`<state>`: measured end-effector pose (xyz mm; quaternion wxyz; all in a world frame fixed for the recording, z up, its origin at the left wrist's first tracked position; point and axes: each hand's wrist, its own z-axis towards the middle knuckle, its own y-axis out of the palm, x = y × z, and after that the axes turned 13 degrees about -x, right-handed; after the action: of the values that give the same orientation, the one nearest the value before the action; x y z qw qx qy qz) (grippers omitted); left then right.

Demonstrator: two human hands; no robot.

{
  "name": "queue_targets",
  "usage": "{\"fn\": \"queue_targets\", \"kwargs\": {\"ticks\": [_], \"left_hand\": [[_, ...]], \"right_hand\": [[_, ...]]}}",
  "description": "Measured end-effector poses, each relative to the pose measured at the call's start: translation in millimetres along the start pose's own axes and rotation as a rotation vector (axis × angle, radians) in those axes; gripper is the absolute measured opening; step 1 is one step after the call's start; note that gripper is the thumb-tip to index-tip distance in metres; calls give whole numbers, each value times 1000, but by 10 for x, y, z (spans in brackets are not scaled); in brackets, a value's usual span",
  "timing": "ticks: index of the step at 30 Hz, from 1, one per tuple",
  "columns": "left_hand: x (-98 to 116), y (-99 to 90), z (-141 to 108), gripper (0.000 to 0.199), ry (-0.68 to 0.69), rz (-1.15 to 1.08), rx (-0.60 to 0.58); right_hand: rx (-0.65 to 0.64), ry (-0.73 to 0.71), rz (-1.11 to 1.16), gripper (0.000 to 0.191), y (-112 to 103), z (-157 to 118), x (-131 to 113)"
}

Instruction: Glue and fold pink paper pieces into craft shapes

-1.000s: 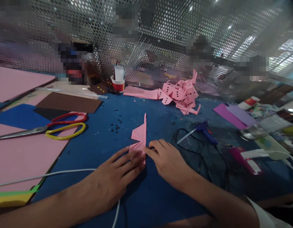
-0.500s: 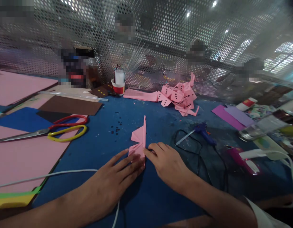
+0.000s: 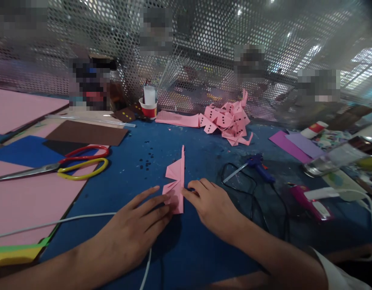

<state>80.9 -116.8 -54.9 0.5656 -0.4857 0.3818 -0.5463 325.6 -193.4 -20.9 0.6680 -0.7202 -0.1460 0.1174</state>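
Note:
A folded piece of pink paper [image 3: 175, 199] lies on the blue table, with a narrow strip standing up at its far end and notched folds on its left side. My left hand [image 3: 140, 225] is palm down with its fingers stretched and spread, the fingertips at the paper's lower left edge. My right hand [image 3: 214, 207] has curled fingers, and its thumb tip is against the paper's right edge. Whatever lies beneath those curled fingers is hidden. Small black paper dots [image 3: 146, 163] are scattered to the far left of the pink paper.
Scissors [image 3: 83, 163] with red and yellow handles lie on pink sheets at left. Folded pink pieces with black dots [image 3: 225, 121] are piled at the back, by a paper cup [image 3: 149, 109]. A blue glue gun [image 3: 260, 167] and its black cord are at right, near a magenta device [image 3: 313, 203].
My left hand has slid left and slightly back off the pink paper's near part, uncovering its lower edge. My right hand and the paper stay nearly in place.

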Motion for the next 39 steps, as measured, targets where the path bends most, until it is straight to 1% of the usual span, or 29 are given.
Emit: {"fn": "queue_targets", "kwargs": {"ticks": [5,7,9,11,13,17,24,29,33,36,39], "left_hand": [[-10,14,-32,29,-20,-12,-32],[-7,-15,-20,29,-29,-15,-4],[3,-73,16,36,-19,-9,-1],[20,-141,67,51,25,10,-85],[40,-193,112,54,28,20,-121],[61,-217,144,50,-8,22,-123],[43,-158,115,54,-2,63,-171],[51,-118,102,52,-16,18,-172],[50,-91,98,53,-33,-43,-156],[43,-91,144,50,-35,-78,-142],[15,-111,243,45,-36,-87,-139]], "right_hand": [[-32,-6,16,31,-25,-1,15],[-35,-12,32,32,-35,1,26],[-31,-14,55,34,-40,4,37],[-27,-12,84,34,-39,9,44],[-23,-7,109,34,-33,13,45],[-7,0,116,35,-21,5,28],[1,-27,80,28,-11,-29,4],[36,33,48,34,35,33,63],[61,50,93,34,61,74,112],[74,66,136,38,68,94,128],[81,72,172,39,75,111,140]]}}
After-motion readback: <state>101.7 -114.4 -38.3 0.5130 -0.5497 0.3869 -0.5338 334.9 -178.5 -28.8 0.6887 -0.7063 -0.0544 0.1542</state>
